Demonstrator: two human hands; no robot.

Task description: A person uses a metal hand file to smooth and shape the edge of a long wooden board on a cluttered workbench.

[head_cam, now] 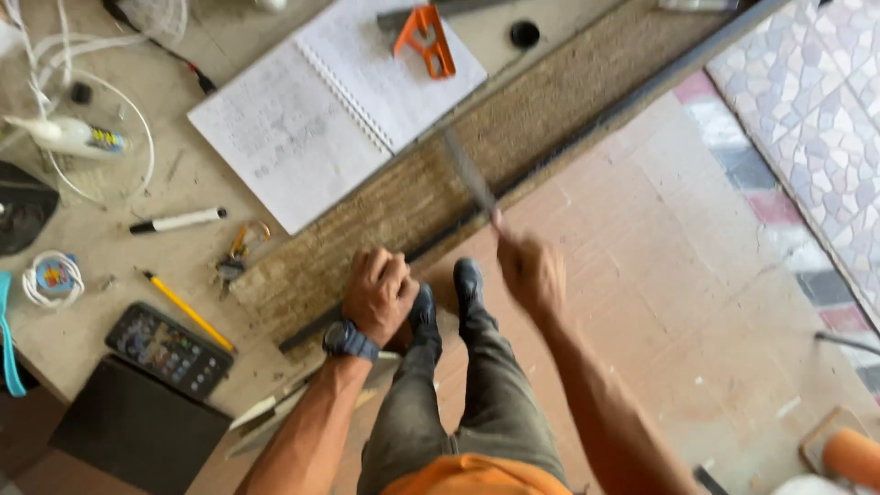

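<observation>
My left hand (pixel 378 295), with a dark watch on the wrist, is closed and pressed down on the near end of a long rough brown board (pixel 477 156) at the table's edge. A dark metal strip (pixel 587 115) runs along that board's edge. My right hand (pixel 532 271) grips a thin grey tool (pixel 469 174), blurred by motion, which reaches up across the board. Below the hands I see my dark shoes and grey trousers on the cardboard-covered floor.
On the table lie an open spiral notebook (pixel 330 110), an orange tool (pixel 425 38), a black marker (pixel 176 221), a yellow pencil (pixel 188 312), keys (pixel 234 257), a calculator (pixel 168 350), white cables and a white tube (pixel 69 136). Patterned tiles (pixel 816 101) lie at right.
</observation>
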